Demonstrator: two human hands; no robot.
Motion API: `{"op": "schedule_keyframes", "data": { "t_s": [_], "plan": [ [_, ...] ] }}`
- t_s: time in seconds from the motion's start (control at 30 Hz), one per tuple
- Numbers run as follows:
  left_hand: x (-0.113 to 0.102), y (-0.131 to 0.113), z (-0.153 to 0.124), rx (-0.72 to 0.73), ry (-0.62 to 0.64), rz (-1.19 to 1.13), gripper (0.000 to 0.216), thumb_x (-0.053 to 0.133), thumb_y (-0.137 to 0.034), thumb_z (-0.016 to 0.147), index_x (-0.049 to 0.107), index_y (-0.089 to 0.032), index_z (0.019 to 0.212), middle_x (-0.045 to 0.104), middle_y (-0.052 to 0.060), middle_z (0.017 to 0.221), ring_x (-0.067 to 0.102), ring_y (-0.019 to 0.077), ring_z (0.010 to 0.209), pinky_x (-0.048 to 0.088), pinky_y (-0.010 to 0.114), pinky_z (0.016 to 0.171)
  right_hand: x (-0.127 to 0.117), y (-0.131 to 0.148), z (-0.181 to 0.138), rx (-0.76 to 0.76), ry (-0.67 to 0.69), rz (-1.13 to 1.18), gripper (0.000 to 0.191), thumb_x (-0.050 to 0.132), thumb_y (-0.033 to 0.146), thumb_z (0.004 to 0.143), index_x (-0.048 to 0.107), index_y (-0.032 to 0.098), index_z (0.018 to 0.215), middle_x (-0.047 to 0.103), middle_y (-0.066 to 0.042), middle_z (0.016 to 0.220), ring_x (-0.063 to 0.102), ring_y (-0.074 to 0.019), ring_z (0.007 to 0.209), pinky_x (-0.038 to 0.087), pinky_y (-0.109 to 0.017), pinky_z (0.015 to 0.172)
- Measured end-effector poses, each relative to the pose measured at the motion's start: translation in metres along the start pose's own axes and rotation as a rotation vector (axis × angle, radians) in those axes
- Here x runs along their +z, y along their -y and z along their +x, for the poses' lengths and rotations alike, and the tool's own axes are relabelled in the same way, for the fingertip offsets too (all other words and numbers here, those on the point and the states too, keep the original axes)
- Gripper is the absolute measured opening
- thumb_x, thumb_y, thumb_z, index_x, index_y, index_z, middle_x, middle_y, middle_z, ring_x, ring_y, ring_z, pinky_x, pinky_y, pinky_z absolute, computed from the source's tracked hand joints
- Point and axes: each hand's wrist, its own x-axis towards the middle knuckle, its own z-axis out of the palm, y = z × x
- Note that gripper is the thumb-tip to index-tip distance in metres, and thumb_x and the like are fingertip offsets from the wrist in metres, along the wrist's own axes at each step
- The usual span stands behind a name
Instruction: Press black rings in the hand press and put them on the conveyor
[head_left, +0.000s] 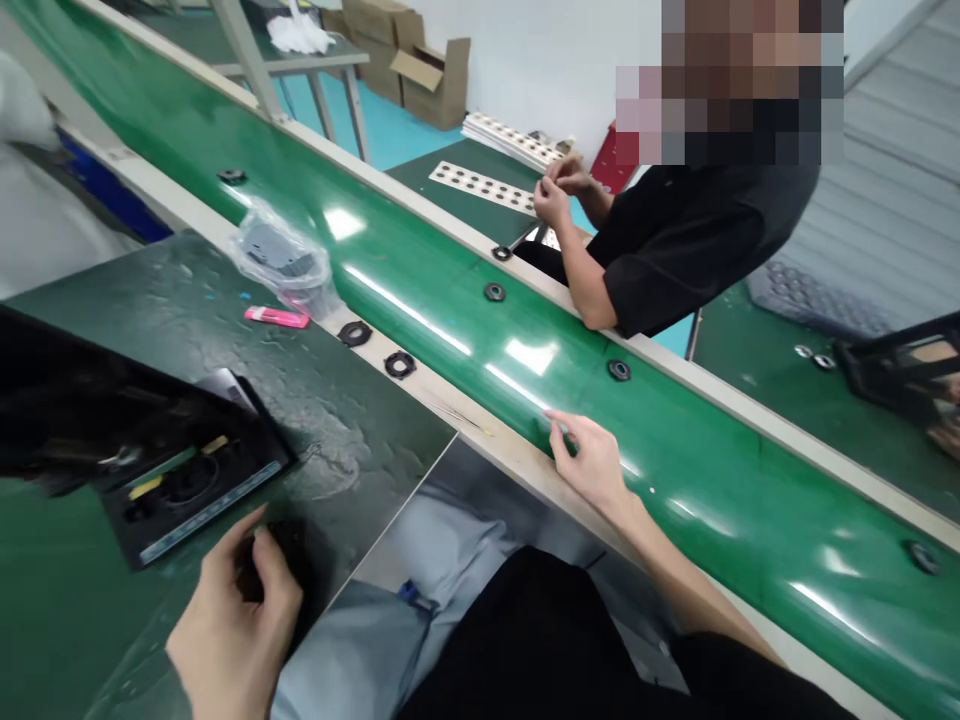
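Observation:
My left hand is over the dark green table at lower left, thumb and forefinger curled close together. Something dark shows between and behind its fingers, but I cannot make out what it is. My right hand is above the near edge of the green conveyor belt, forefinger stretched out and thumb apart, with nothing visible in it. Two black ring-shaped parts, one and another, lie on the pale near rail. Similar black parts sit spaced along the belt, the nearest a dark ring beyond my right hand.
A black fixture stands on the table at left. A clear plastic bag with grey pieces and a pink marker lie by the rail. Across the belt, a co-worker handles something small beside a strip of dark dots.

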Motion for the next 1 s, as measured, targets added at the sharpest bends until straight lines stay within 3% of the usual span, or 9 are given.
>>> {"op": "schedule_keyframes", "data": {
  "t_s": [0.07, 0.2, 0.3, 0.4, 0.5, 0.63, 0.83, 0.93, 1.0],
  "plan": [
    [-0.002, 0.009, -0.002, 0.025, -0.033, -0.018, 0.03, 0.053, -0.046, 0.095, 0.067, -0.041, 0.121, 0.069, -0.001, 0.089, 0.067, 0.0279, 0.07, 0.059, 0.049, 0.068, 0.013, 0.026, -0.008, -0.064, -0.036, 0.09, 0.029, 0.052, 0.028, 0.098, 0.078, 0.019, 0.107, 0.079, -0.008, 0.087, 0.069, -0.0174, 0.066, 0.058, -0.031, 0.066],
    [-0.006, 0.026, -0.017, 0.177, -0.068, 0.005, 0.028, 0.058, -0.039, 0.097, 0.069, -0.024, 0.118, 0.072, 0.011, 0.111, 0.071, 0.0278, 0.087, 0.063, 0.046, 0.079, 0.043, 0.1, -0.001, -0.19, -0.04, 0.362, 0.025, 0.054, 0.025, 0.1, 0.076, 0.019, 0.11, 0.08, -0.008, 0.092, 0.07, -0.0158, 0.071, 0.057, -0.028, 0.064],
    [-0.01, 0.036, -0.031, 0.31, -0.06, 0.008, 0.033, 0.063, -0.035, 0.097, 0.066, -0.02, 0.126, 0.072, 0.015, 0.123, 0.069, 0.031, 0.109, 0.062, 0.047, 0.091, 0.055, 0.17, 0.033, -0.3, -0.023, 0.524, 0.027, 0.055, 0.034, 0.103, 0.075, 0.02, 0.115, 0.079, -0.008, 0.099, 0.068, -0.0153, 0.072, 0.056, -0.028, 0.062],
    [-0.013, 0.044, -0.037, 0.278, -0.016, -0.003, 0.04, 0.063, -0.033, 0.098, 0.059, -0.023, 0.137, 0.069, 0.014, 0.135, 0.064, 0.0307, 0.121, 0.061, 0.047, 0.096, 0.064, 0.245, 0.082, -0.489, -0.011, 0.605, 0.046, 0.063, 0.051, 0.098, 0.066, 0.022, 0.134, 0.074, -0.011, 0.123, 0.069, -0.0195, 0.087, 0.059, -0.035, 0.075],
    [-0.013, 0.05, -0.032, 0.203, -0.103, 0.006, 0.043, 0.059, -0.031, 0.101, 0.053, -0.02, 0.143, 0.067, 0.014, 0.139, 0.061, 0.0306, 0.126, 0.059, 0.05, 0.103, 0.075, 0.301, 0.119, -0.814, 0.127, 0.66, 0.066, 0.067, 0.058, 0.095, 0.056, 0.02, 0.147, 0.065, -0.012, 0.14, 0.065, -0.0243, 0.11, 0.057, -0.041, 0.095],
    [-0.006, 0.054, -0.015, 0.246, -0.176, 0.084, 0.051, 0.05, -0.028, 0.105, 0.042, -0.01, 0.152, 0.058, 0.021, 0.151, 0.053, 0.0336, 0.139, 0.049, 0.054, 0.117, 0.088, 0.324, 0.134, -1.052, 0.256, 0.654, 0.057, 0.059, 0.059, 0.099, 0.063, 0.019, 0.14, 0.071, -0.009, 0.117, 0.064, -0.0252, 0.115, 0.05, -0.048, 0.108],
    [0.004, 0.059, -0.008, 0.234, -0.129, 0.067, 0.061, 0.039, -0.029, 0.108, 0.024, -0.003, 0.161, 0.053, 0.026, 0.154, 0.047, 0.0323, 0.149, 0.046, 0.053, 0.122, 0.086, 0.32, 0.12, -1.093, 0.411, 0.478, 0.061, 0.069, 0.073, 0.087, 0.075, 0.02, 0.116, 0.073, -0.005, 0.093, 0.069, -0.0263, 0.107, 0.053, -0.05, 0.105],
    [0.003, 0.059, -0.01, 0.231, -0.122, 0.087, 0.061, 0.037, -0.027, 0.108, 0.022, -0.003, 0.162, 0.051, 0.025, 0.156, 0.046, 0.0315, 0.15, 0.046, 0.051, 0.123, 0.067, 0.34, 0.121, -1.138, 0.192, 0.438, 0.046, 0.07, 0.062, 0.093, 0.078, 0.018, 0.106, 0.076, -0.006, 0.09, 0.072, -0.0225, 0.098, 0.055, -0.044, 0.099],
    [0.003, 0.059, -0.011, 0.233, -0.115, 0.096, 0.06, 0.037, -0.026, 0.108, 0.022, -0.003, 0.162, 0.051, 0.025, 0.157, 0.046, 0.0312, 0.15, 0.046, 0.05, 0.124, 0.053, 0.366, 0.136, -1.061, -0.013, 0.488, 0.048, 0.05, 0.052, 0.105, 0.079, 0.014, 0.102, 0.077, -0.005, 0.091, 0.074, -0.0177, 0.095, 0.054, -0.036, 0.094]
  ]
}}
